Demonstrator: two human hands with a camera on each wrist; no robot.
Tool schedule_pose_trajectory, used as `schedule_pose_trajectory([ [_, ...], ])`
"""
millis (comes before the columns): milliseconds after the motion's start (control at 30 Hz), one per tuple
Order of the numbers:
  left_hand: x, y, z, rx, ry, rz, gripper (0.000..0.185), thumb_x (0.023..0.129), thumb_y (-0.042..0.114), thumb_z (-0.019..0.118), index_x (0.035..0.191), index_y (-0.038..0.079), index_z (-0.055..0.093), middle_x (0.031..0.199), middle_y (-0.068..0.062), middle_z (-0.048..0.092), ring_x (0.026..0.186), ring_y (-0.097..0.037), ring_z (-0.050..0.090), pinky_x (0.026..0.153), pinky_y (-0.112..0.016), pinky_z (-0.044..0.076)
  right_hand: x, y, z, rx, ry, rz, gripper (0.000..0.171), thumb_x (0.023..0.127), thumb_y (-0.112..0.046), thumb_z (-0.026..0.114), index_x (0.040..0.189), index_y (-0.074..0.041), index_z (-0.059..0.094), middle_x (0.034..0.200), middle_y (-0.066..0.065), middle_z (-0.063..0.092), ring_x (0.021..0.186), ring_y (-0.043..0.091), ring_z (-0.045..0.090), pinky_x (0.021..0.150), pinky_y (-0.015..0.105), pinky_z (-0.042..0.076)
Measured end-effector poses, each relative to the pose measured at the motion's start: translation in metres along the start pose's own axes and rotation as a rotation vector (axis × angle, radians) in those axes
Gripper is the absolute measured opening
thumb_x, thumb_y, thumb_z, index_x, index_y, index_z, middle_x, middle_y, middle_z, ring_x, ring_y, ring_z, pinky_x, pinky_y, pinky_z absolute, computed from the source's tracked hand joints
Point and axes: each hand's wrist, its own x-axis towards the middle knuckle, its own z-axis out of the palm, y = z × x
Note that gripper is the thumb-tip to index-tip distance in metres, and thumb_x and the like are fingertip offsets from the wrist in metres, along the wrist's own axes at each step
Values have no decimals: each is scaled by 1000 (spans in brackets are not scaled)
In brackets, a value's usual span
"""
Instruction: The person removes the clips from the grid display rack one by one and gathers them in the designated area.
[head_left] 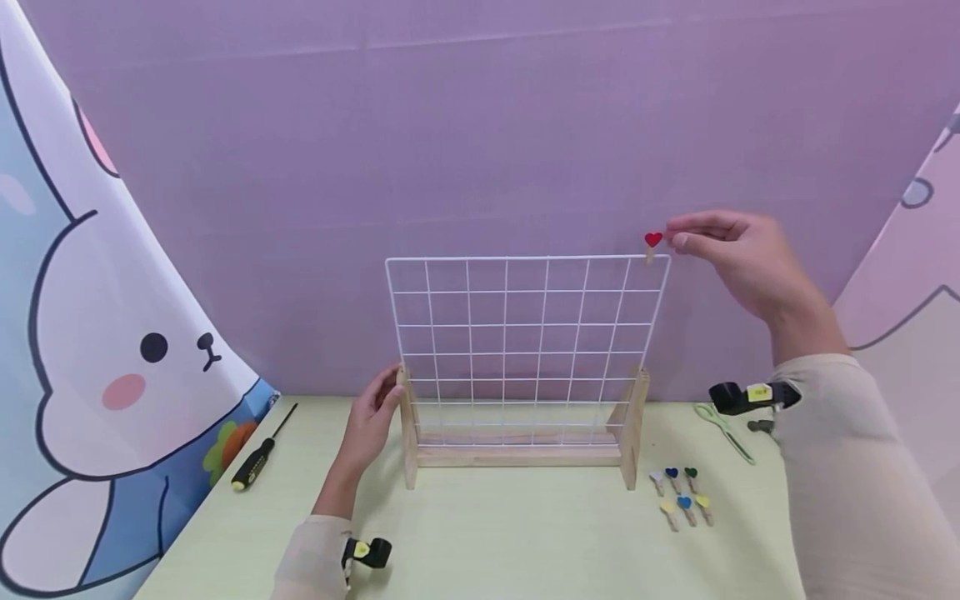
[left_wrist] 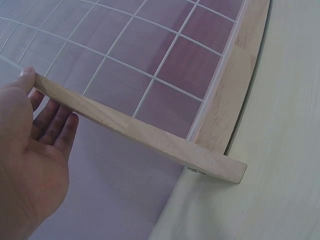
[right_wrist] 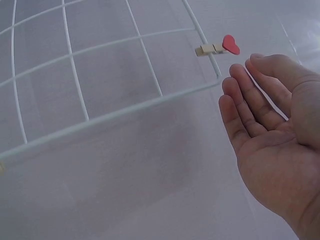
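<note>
A white wire grid (head_left: pixel 507 324) stands in a wooden stand (head_left: pixel 517 456) on the table. My left hand (head_left: pixel 372 412) holds the top of the stand's left upright (left_wrist: pixel 115 120), thumb on one side and fingers on the other. Near the right end of the grid's top wire, a small wooden clothespin with a red heart (head_left: pixel 653 239) is clipped on. Just to its right is my right hand (head_left: pixel 750 250), fingers extended and holding nothing. In the right wrist view a small gap separates the fingertips (right_wrist: pixel 236 70) from the heart clothespin (right_wrist: pixel 215 48).
Several small clothespins with coloured hearts (head_left: pixel 684 502) lie on the table at the right. Behind them are green-handled scissors (head_left: pixel 723 432) and a small dark object (head_left: pixel 761 426). A black and yellow screwdriver (head_left: pixel 258 458) lies at the left. Purple cloth (head_left: pixel 480 133) hangs behind.
</note>
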Motion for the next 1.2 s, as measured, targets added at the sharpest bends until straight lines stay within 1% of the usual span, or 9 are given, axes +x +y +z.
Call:
schedule_pose_trajectory([
  [200, 0, 1, 1, -1, 6, 1, 47, 108, 20, 55, 152, 5, 48, 142, -23, 59, 114, 4, 59, 99, -7, 49, 5, -4, 9, 17, -23, -27, 43, 94, -31, 77, 133, -13, 70, 107, -20, 78, 115, 1, 61, 128, 53, 20],
  [300, -1, 2, 2, -6, 6, -4, 47, 108, 20, 55, 152, 5, 48, 142, -23, 59, 115, 4, 59, 99, -8, 49, 7, -5, 12, 24, -40, -27, 43, 95, -30, 77, 133, -12, 69, 108, -18, 78, 114, 2, 63, 128, 49, 23],
  [400, -1, 2, 3, -8, 4, -12, 47, 108, 21, 55, 152, 5, 48, 143, -22, 59, 116, 4, 59, 101, -8, 49, 7, -5, 14, 18, -40, -26, 40, 96, -29, 75, 131, -12, 70, 106, -18, 78, 109, 2, 65, 121, 33, 34],
  [467, 0, 3, 4, -7, 3, -14, 47, 108, 21, 55, 152, 6, 48, 143, -22, 59, 117, 5, 59, 101, -8, 48, 8, -5, 15, 22, -35, -34, 37, 97, -27, 74, 130, -11, 71, 103, -19, 78, 106, 2, 67, 110, 21, 41],
  [567, 0, 2, 4, -5, 2, -10, 47, 108, 21, 55, 152, 6, 48, 144, -22, 59, 118, 5, 58, 102, -8, 48, 9, -4, 18, 38, -16, -57, 32, 97, -24, 74, 126, -10, 73, 99, -19, 78, 101, 2, 69, 94, 12, 46],
  [700, 1, 1, 4, -7, 3, 4, 46, 108, 20, 55, 152, 5, 48, 143, -23, 58, 117, 5, 59, 102, -8, 48, 10, -2, 21, 83, 11, -86, 27, 96, -19, 75, 121, -8, 75, 96, -17, 78, 95, 2, 70, 92, 12, 49],
  [933, 1, 1, 5, -3, 0, 13, 46, 108, 20, 55, 151, 4, 49, 140, -23, 59, 113, 3, 59, 97, -7, 49, 10, -3, 23, 287, 11, -124, 19, 92, -5, 77, 110, -4, 78, 94, -5, 80, 89, 7, 73, 89, 12, 54],
  [1133, 2, 1, 5, 3, 4, 11, 46, 108, 21, 55, 151, 5, 49, 142, -22, 59, 115, 3, 59, 98, -7, 48, 11, -3, 24, 303, 27, -128, 20, 92, -3, 76, 112, 0, 76, 92, -3, 79, 85, 8, 72, 86, 13, 55],
  [1200, 2, 1, 5, 3, 5, 6, 46, 108, 21, 55, 152, 6, 49, 142, -21, 59, 115, 3, 59, 98, -7, 48, 11, -3, 24, 332, 29, -130, 20, 92, -2, 75, 112, 1, 75, 92, -3, 79, 85, 9, 72, 85, 13, 56],
])
